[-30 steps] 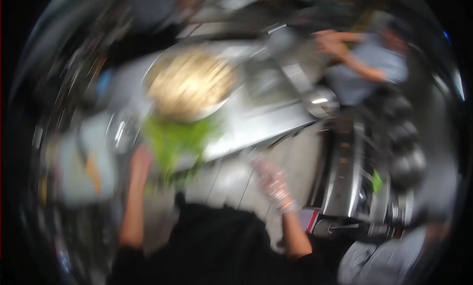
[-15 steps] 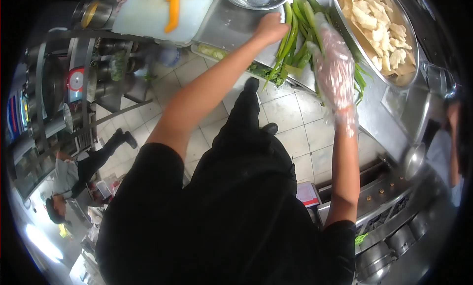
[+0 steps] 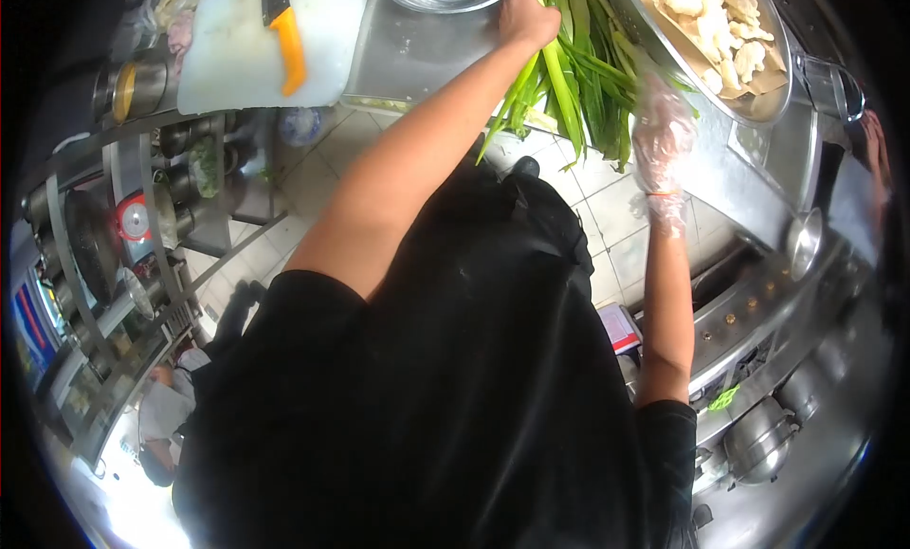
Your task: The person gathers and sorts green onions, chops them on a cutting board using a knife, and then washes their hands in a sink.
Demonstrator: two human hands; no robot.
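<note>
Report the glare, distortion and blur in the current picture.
Head view: strong wide-angle bending, with the corners dark; head view: blown-out white glare at the lower left; head view: the orange-handled knife looks fairly crisp, while the right hand, in shiny clear plastic, looks soft towards its fingertips.

A knife point(image 3: 284, 35) with an orange handle lies on a white cutting board point(image 3: 227, 56). Pale food pieces point(image 3: 746, 62) sit on brown paper point(image 3: 773, 81) in a metal tray point(image 3: 641, 29). On the left rack point(image 3: 149, 184) stands a red, round-faced thing point(image 3: 134, 219), perhaps a scale.
</note>
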